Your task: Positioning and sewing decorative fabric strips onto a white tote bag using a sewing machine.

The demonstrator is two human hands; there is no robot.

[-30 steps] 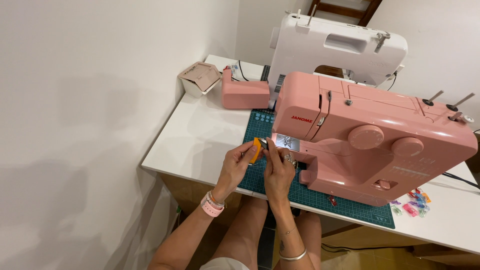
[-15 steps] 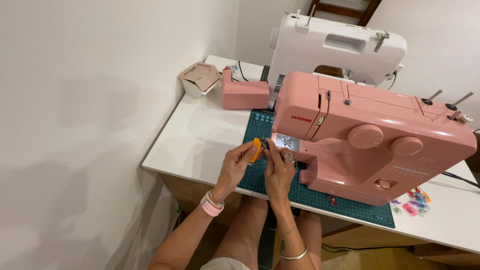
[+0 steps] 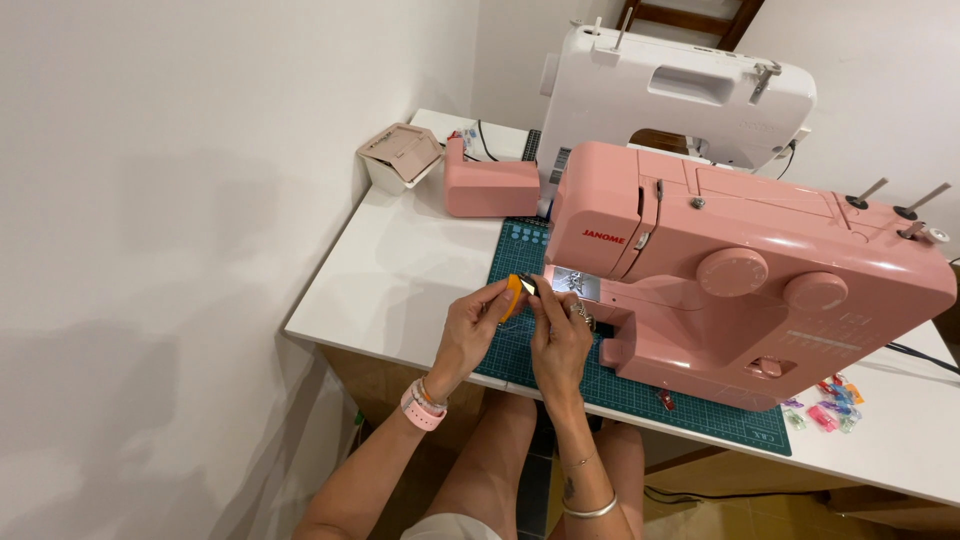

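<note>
Hands unmoved; small orange tool [image 3: 513,296], pinched.

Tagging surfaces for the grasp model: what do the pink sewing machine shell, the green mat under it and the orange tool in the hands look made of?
Pink sewing machine: likely moulded plastic, semi-gloss; soft highlights, rounded seams.
Green mat: looks like matte vinyl or rubber cutting mat; flat, printed grid, no glare.
Orange tool: probably plastic; solid bright colour, too small to be sure. The left hand pinches it, the right hand beside it.

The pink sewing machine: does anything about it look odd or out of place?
A pink boxy piece lies apart on the white table, behind the pink sewing machine; it may be a detached part. Nothing looks spilled or broken.
</note>
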